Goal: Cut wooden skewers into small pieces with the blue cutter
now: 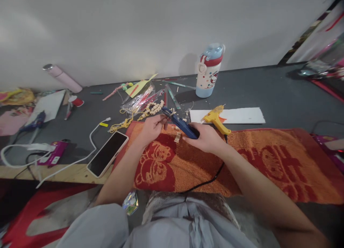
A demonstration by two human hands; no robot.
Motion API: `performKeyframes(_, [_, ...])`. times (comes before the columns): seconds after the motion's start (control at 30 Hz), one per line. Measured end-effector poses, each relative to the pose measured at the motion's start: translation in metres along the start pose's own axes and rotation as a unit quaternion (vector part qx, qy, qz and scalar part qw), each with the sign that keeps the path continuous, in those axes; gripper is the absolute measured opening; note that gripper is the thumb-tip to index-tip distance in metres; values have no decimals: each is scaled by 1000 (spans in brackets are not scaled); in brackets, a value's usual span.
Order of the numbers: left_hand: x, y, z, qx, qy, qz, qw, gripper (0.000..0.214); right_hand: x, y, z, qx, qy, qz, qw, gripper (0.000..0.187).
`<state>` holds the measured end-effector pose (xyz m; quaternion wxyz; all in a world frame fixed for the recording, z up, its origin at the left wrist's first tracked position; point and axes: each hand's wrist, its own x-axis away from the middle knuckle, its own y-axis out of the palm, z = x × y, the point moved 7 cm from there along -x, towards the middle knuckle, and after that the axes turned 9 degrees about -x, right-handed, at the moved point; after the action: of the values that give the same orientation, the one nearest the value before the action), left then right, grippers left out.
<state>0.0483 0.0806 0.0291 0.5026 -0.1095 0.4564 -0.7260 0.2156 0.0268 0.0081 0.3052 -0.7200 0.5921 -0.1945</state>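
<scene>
My right hand (206, 136) is wrapped round a blue glue gun (179, 123), whose nozzle points up and left. My left hand (152, 127) is closed in a pinch at the gun's tip, on a small piece I cannot make out. Both hands hover over an orange and red towel (268, 162) spread on the table. A string of small wooden beads (154, 107) on yellow cord lies just beyond my left hand. A small wooden piece (177, 137) rests on the towel between my hands.
A yellow glue gun (216, 119) lies by a white sheet (242, 115). A phone (108, 154) with a white cable sits left of the towel. A blue and white bottle (208, 72) stands at the wall, a pink flask (63, 78) lies far left. Plastic packets and sticks litter the middle.
</scene>
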Motion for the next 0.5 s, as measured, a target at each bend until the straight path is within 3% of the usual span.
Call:
performKeyframes(0.33, [2,-1,6,-52,13,45,998,25,2,-2,-1,-18,22,16,999,35])
performKeyframes(0.5, [6,-2,9,-165,9,93,982,22,0,-2,0,-5,35,31,999,37])
